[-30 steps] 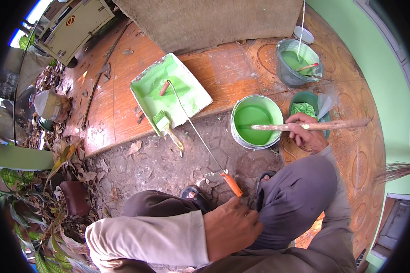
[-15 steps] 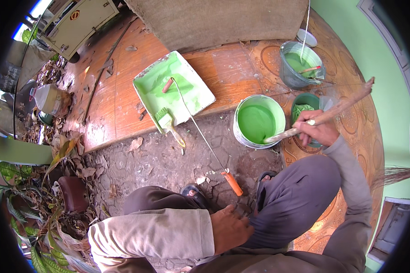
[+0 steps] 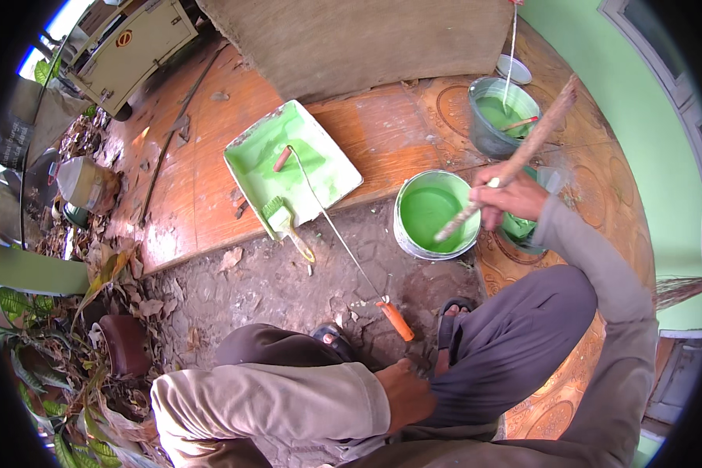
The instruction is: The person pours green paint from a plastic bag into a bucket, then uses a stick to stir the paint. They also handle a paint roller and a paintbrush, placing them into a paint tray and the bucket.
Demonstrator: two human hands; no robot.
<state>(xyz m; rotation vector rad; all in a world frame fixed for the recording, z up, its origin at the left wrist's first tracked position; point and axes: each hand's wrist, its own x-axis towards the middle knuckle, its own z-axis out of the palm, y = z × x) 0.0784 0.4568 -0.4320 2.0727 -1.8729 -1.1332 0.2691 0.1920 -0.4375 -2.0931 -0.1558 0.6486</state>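
Your right hand [image 3: 516, 195] grips a wooden stick [image 3: 537, 140], slanting, lower end inside the white bucket [image 3: 403, 234] of green paint [image 3: 427, 209]; your left hand [image 3: 408, 396] sits between your knees, grip unclear.

Buckets of green paint [image 3: 454, 184] [image 3: 487, 142]: we count two
Paint trays [image 3: 335, 168]: one
Rollers [image 3: 396, 320]: one
Wooden sticks [image 3: 528, 148]: one
Hands [image 3: 516, 195] [image 3: 407, 394]: two

The right hand [image 3: 511, 193] covers part of the stick [image 3: 542, 129], whose lower tip may or may not dip into the green paint [image 3: 427, 212]. That hand and its sleeve [image 3: 593, 246] also hide much of the green tub [image 3: 530, 246]. On the left hand [image 3: 405, 396], the fingertips are too indistinct to make out. The upper edge crops the brown board [image 3: 359, 43].
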